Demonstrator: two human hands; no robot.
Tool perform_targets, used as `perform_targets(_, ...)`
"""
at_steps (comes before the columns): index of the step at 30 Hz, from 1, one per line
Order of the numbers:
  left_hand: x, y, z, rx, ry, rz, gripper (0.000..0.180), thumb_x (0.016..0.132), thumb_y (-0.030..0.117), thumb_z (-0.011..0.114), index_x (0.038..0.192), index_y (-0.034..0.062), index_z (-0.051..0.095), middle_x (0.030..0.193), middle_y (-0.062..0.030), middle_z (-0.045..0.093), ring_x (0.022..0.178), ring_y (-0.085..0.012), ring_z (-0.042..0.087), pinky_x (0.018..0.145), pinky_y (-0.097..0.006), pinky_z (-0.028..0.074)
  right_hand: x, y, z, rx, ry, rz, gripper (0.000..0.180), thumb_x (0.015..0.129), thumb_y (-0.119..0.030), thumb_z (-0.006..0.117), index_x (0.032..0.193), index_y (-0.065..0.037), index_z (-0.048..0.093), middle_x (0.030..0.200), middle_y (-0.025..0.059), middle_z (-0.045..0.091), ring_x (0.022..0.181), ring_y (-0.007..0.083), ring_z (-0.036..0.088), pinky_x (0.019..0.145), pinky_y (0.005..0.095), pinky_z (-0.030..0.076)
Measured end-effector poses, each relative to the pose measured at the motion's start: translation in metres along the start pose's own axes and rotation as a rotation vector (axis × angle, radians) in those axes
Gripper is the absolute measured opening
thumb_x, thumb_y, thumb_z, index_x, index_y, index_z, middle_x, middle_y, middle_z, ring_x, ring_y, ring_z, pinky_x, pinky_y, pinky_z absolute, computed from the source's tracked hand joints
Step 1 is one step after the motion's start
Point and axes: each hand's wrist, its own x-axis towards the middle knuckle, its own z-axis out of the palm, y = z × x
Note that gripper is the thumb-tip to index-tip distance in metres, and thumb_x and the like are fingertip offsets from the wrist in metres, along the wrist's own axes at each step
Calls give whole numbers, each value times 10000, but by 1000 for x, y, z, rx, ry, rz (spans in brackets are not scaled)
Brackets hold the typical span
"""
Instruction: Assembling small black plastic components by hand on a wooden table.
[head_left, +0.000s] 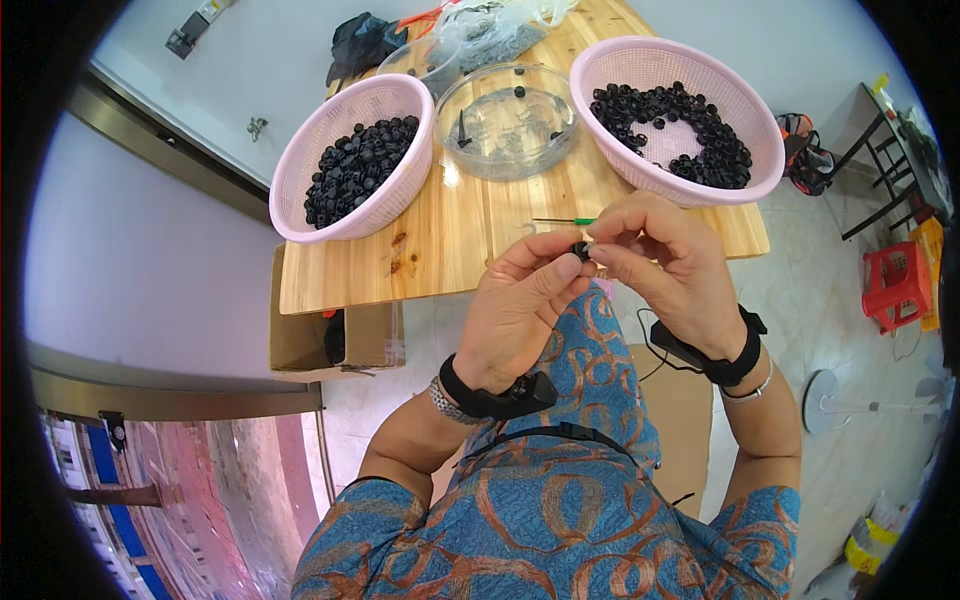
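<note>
Piece of black, cap-like plastic [580,251], small and rounded, sits raised near the front edge of the wooden table [440,260]. It should be light and fairly stiff, unlikely to crush under a finger squeeze; its curved side may roll or slip, so the surest hold looks to be a thumb-and-forefinger pinch across its sides. The left hand [520,305] has such a hold: thumb and forefinger closed on it, the other fingers curled in beneath. The piece lies at the far end of that hand, out at the tips and beyond the palm. The right hand [665,250] meets it from the other side, thumb and forefinger bent close together at its right edge; whether they grip it or only touch it, I cannot tell.

Just beyond the right fingertips, a thin green-handled tool [583,221] lies on the wood. Farther back stands a round transparent dish [505,168] with a few black bits inside, between two pink baskets. The left basket [398,190] holds a heap of similar black pieces [360,165], the right basket [620,65] a looser spread.
</note>
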Motion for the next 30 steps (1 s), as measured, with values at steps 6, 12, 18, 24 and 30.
perform_targets(6,0,-5,1,23,19,-5,199,850,11,527,1049,5,546,988,-90,591,858,-141,595,771,-235,506,-3,1,-2,-95,-28,-104,73,783,-14,591,847,17,576,789,58,553,670,105,550,592,213,450)
perform_targets(12,5,-5,1,-80,28,-39,193,858,16,517,1050,7,533,979,-90,588,844,-138,598,758,-223,511,0,-11,-13,11,-17,156,154,796,-51,596,932,12,564,794,40,550,688,85,537,604,205,451)
perform_targets(18,3,-4,-11,-112,122,-132,217,869,30,496,1084,9,504,1002,-111,564,858,-156,583,748,-226,523,52,-22,-90,-654,-5,-91,135,790,-72,557,893,7,595,720,81,580,664,141,563,611,257,447)
perform_targets(24,9,-10,-15,-87,113,-212,236,876,53,495,1109,19,507,990,-75,563,862,-151,563,699,-216,498,119,30,-161,-1191,-370,136,132,704,-116,575,754,5,589,692,112,586,661,216,565,616,323,446)
perform_targets(30,3,-7,-24,-85,83,-226,203,877,66,498,1078,53,519,977,-78,560,857,-147,559,706,-228,486,163,77,-138,-1222,-470,519,123,661,-114,603,742,-32,644,736,161,630,682,271,612,577,347,468)
